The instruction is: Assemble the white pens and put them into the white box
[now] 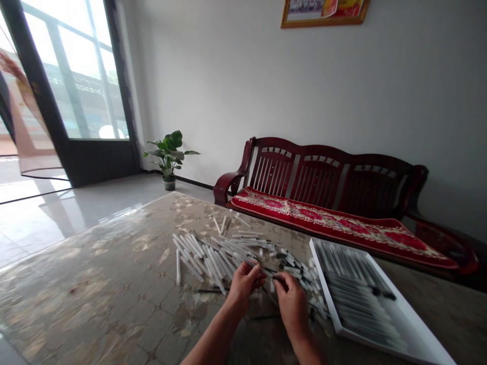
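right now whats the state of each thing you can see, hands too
left hand, fingers closed on a thin stick
right hand, pinching the thin stick, as far as can be seen
loose white sticks, scattered in a heap on the table
white tray, filled with dark-tipped sticks lying in rows
red bench cushion, lying flat on the wooden bench
potted plant, upright
framed picture, hanging, cut off by the top of the view

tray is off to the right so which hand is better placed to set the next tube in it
Right, probably: the right hand sits closer to the white tray, while the left hand is further off, beside the loose white tubes.
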`<state>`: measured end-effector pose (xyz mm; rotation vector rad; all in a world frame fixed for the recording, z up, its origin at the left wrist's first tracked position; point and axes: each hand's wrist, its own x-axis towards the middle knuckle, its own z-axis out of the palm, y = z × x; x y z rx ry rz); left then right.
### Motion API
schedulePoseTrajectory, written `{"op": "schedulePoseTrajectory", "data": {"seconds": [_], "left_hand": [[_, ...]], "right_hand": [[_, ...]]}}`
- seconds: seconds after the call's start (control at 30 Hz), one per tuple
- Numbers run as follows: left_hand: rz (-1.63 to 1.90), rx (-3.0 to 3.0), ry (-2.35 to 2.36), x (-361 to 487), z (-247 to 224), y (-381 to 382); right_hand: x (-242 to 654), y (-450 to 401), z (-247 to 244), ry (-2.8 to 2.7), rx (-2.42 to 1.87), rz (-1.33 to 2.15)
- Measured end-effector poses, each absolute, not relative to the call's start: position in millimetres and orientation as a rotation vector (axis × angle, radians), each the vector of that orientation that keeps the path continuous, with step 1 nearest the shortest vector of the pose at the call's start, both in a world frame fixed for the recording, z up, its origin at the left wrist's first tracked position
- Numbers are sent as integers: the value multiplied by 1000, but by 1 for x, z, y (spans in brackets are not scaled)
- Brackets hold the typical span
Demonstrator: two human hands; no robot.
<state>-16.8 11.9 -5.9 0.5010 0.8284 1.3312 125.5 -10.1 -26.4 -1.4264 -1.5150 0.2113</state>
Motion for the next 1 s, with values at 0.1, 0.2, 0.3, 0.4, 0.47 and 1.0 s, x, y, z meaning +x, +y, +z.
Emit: {"op": "schedulePoseTrajectory", "data": {"seconds": [0.1, 0.2, 0.3, 0.4, 0.47, 1.0], "left_hand": [[1340, 517, 833, -16, -6, 11], [1329, 521, 832, -16, -5, 11], [1324, 537, 825, -15, -5, 11], [1321, 540, 813, -14, -5, 10], [1320, 540, 809, -14, -6, 10], [1281, 559, 770, -8, -6, 6]], "right_hand": [[127, -11, -25, -1525, -1414, 204], [127, -10, -24, -1521, -1409, 215], [128, -10, -24, -1481, -1381, 281], [129, -10, -25, -1435, -1336, 356], [129, -11, -24, -1453, -1305, 343], [128, -17, -20, -1551, -1322, 357]]}}
